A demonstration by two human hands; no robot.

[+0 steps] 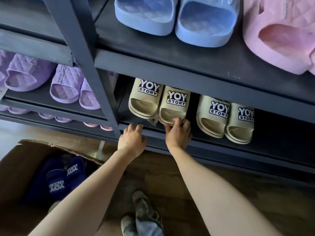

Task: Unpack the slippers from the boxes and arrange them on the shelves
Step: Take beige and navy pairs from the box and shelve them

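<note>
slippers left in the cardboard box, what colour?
Dark navy blue slippers with white YOY STORY logos, in the cardboard box. Head view shows them best.

The cream slippers (173, 106) bear black-and-white badges (177, 98). Above them: quilted light blue slippers (206, 23) and a pink slipper (279, 34). Left of them: quilted lilac slippers (66, 82). Below-left of them: navy slippers (56, 181) in a brown box (10, 184).
</note>
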